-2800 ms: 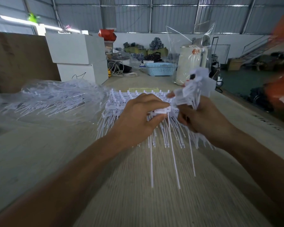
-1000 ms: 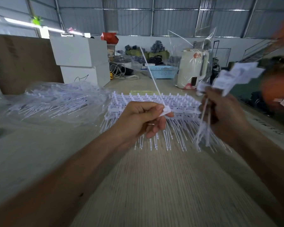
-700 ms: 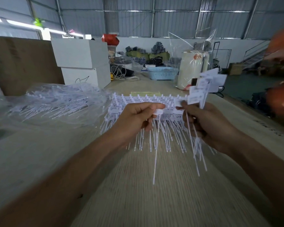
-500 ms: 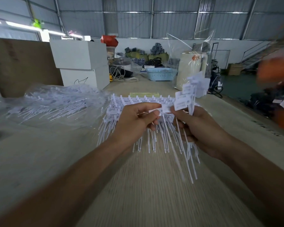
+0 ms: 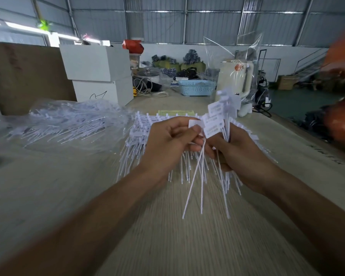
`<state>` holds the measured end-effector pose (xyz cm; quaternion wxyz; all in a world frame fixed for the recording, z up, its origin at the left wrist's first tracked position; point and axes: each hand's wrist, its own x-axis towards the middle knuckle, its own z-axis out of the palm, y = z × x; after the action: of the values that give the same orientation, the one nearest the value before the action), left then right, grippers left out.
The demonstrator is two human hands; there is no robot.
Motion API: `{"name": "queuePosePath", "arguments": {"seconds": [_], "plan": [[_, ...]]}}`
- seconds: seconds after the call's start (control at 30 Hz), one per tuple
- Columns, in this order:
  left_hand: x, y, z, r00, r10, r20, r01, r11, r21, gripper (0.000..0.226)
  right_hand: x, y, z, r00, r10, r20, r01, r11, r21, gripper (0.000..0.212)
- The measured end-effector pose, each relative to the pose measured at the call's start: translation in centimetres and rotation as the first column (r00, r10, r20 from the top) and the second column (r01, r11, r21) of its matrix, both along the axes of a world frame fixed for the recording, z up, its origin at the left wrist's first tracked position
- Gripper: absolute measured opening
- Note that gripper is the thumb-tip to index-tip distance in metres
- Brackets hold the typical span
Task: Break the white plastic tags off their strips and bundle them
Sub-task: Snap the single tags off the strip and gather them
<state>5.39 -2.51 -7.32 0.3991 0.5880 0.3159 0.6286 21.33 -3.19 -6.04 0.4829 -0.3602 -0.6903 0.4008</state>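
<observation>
Dim daylight from upper-left windows; wide-angle bending, blurred edges.

Over the pale wood-grain bench (image 5: 48,196), the left hand (image 5: 167,144) pinches the flat head of a single white plastic tag (image 5: 195,124) between thumb and forefinger, its thin tail hanging toward the bench, while the right hand (image 5: 235,154) keeps its grip round a bundle of loose white plastic tags (image 5: 219,116) whose flat heads fan upward and whose tails trail below the fist. Behind both hands lies a stack of white tag strips (image 5: 139,134) with tails pointing toward the viewer, and to the left a clear plastic bag of more white tags (image 5: 68,120) rests on the bench. Farther back stand two stacked white boxes (image 5: 98,74), a light blue perforated plastic basket (image 5: 195,87) and a cream-coloured kettle (image 5: 235,76).
</observation>
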Motion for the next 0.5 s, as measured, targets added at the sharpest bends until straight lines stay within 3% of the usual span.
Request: {"name": "queuePosePath", "arguments": {"seconds": [0.2, 0.33, 0.5], "plan": [[-0.3, -0.1, 0.3, 0.981, -0.048, 0.190, 0.067, 0.993, -0.097, 0.008, 0.1, 0.1, 0.3, 0.994, -0.085, -0.066, 0.084, 0.996, -0.028, 0.036], [0.2, -0.2, 0.1, 0.984, -0.013, 0.180, 0.032, 0.994, -0.105, 0.015, -0.6, -0.4, 0.0, 0.989, -0.022, -0.144, 0.015, 0.998, -0.053, 0.034], [0.3, -0.1, 0.0, 0.994, 0.083, 0.066, -0.083, 0.997, -0.011, 0.014, -1.1, -0.7, 0.0, 0.997, 0.011, -0.082, -0.009, 1.000, 0.024, 0.016]]}}
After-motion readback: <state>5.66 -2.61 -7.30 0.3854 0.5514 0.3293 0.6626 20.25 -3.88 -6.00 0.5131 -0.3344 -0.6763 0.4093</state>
